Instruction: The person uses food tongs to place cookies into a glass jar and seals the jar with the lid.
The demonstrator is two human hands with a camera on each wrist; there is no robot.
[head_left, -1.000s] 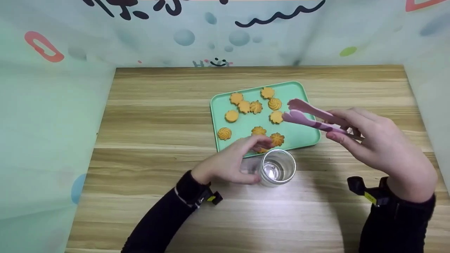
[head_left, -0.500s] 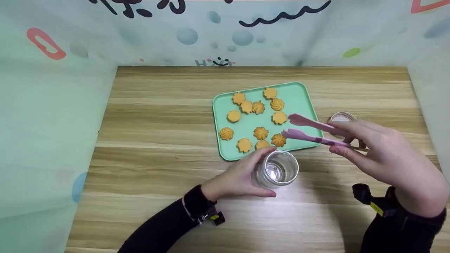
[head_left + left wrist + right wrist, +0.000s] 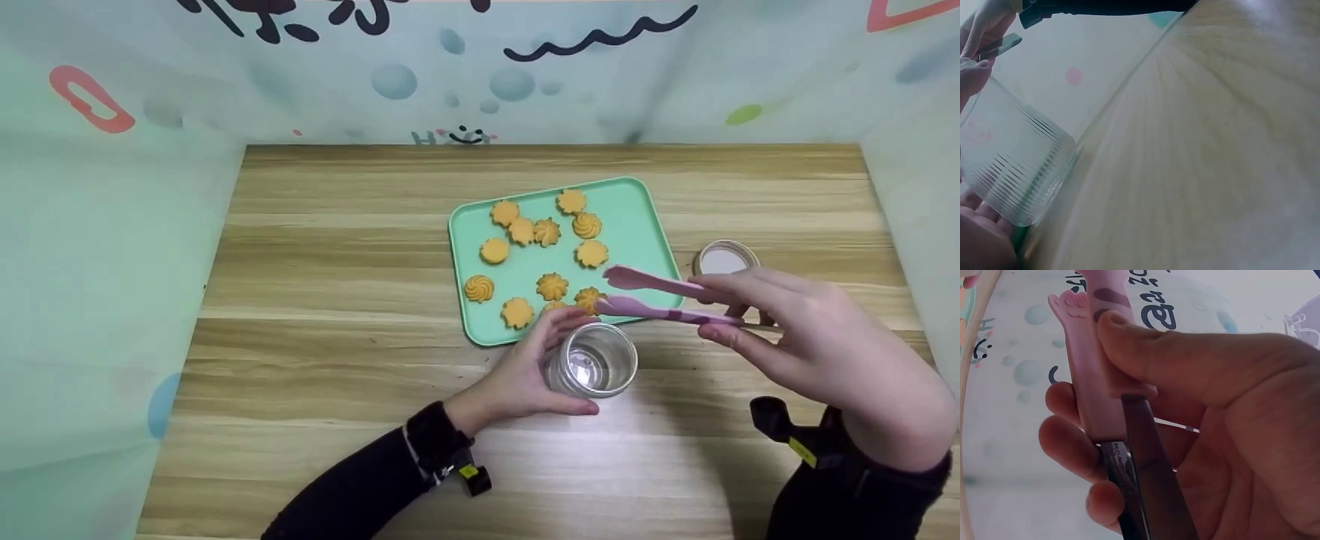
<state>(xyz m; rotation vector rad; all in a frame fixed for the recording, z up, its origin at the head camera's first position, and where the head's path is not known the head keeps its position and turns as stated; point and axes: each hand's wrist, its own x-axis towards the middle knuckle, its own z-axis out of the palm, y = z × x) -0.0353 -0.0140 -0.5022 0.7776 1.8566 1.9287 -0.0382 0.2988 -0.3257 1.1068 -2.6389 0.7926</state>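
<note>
My left hand [image 3: 521,379] holds a clear glass jar [image 3: 568,379] around its side, thumb on the near side and fingers on the far side. Ribbing shows on the jar's lower wall in the left wrist view, and nothing is inside it. My right hand [image 3: 810,322] grips pink tongs [image 3: 660,283], whose paw-shaped tips stand apart with nothing between them. Those tips overlap the front right of a green tray [image 3: 634,217], beside a swirled cookie [image 3: 589,298]. In the right wrist view, my thumb and fingers wrap the tongs [image 3: 1095,382] near their metal end.
Several flower-shaped and swirled cookies [image 3: 552,286] lie spread over the tray, one partly hidden behind my left fingers. A round jar lid [image 3: 726,260] rests right of the tray, just beyond my right hand. Printed cloth [image 3: 322,90] encloses the wooden table [image 3: 330,247] at the back and sides.
My left hand has closed in around the jar, its thumb moving along the near side. The tongs have come down toward the tray's front edge, and the lid has come into view.
</note>
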